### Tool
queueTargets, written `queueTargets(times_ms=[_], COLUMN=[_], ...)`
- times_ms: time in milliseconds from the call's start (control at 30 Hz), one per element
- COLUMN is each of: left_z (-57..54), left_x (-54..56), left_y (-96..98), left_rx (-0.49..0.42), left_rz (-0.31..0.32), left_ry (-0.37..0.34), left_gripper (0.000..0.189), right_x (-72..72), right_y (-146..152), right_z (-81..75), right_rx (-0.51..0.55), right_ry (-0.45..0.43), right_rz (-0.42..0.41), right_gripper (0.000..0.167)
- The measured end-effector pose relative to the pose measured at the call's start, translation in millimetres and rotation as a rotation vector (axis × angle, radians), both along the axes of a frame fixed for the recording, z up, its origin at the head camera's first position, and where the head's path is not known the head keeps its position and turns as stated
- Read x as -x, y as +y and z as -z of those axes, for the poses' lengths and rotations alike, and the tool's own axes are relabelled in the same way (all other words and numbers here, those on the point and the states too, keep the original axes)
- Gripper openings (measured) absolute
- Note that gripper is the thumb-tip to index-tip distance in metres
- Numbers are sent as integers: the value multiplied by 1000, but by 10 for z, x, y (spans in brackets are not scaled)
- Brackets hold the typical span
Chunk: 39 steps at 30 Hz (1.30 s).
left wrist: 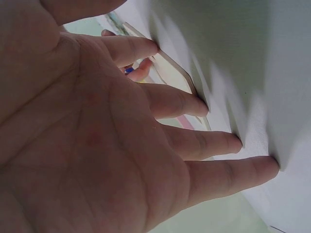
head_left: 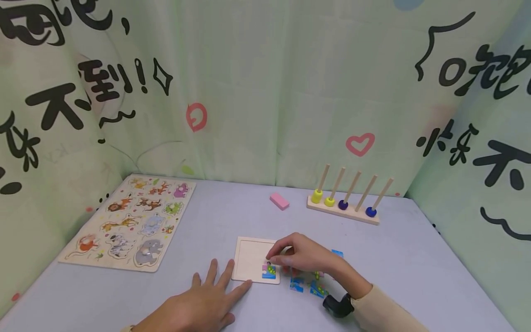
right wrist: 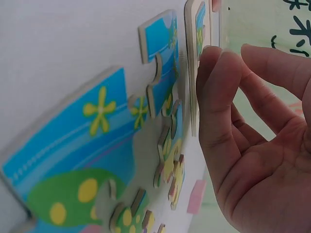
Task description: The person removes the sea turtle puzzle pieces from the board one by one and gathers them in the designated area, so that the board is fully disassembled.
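Note:
A shallow wooden puzzle tray lies on the table, with a colourful jigsaw piece in its near right corner. My left hand has its fingers spread, fingertips down on the table and at the tray's near left edge. Just above the piece in the tray is my right hand, fingers bent. In the right wrist view a gap shows between its thumb and fingertips, with nothing held there. Several loose jigsaw pieces, blue, green and yellow, lie beside the tray, partly hidden under the right forearm in the head view.
A wooden animal puzzle board lies on the left. Toward the back are a pink block and a wooden peg stand with yellow and dark blue beads. Printed curtains hang around the table's back and sides.

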<state>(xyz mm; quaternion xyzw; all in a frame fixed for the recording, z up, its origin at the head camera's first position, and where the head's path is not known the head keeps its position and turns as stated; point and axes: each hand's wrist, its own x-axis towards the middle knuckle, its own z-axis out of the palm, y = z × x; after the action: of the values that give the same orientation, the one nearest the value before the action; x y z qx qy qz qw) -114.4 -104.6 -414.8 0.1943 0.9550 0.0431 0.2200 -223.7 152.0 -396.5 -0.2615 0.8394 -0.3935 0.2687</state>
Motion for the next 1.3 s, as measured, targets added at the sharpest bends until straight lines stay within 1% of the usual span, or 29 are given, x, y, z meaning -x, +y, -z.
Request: queueTargets(times_ms=[267,500,700,967,1300], left_z=[-2,2,1,3,4], left_x=[-6,-7,-4,-9,-9], left_y=[-9,-2,2,-11,-4], left_rx=[-10,4,15,-1,16], left_rz=[5,4,5,15,16], left_ry=[7,11,9,15,21], left_gripper=[69,68,68,68,68], right_x=[9,-1,-7,-3,-20], right_y=[-55,-83,-99,-112,-130], right_z=[18,38,66,93,97], right_rx=[-1,3,4,3,11], right_ry=[-15,-16,-11,6,7], right_rz=[-2,11,20,11,10], right_gripper=[17,16,14,10,10])
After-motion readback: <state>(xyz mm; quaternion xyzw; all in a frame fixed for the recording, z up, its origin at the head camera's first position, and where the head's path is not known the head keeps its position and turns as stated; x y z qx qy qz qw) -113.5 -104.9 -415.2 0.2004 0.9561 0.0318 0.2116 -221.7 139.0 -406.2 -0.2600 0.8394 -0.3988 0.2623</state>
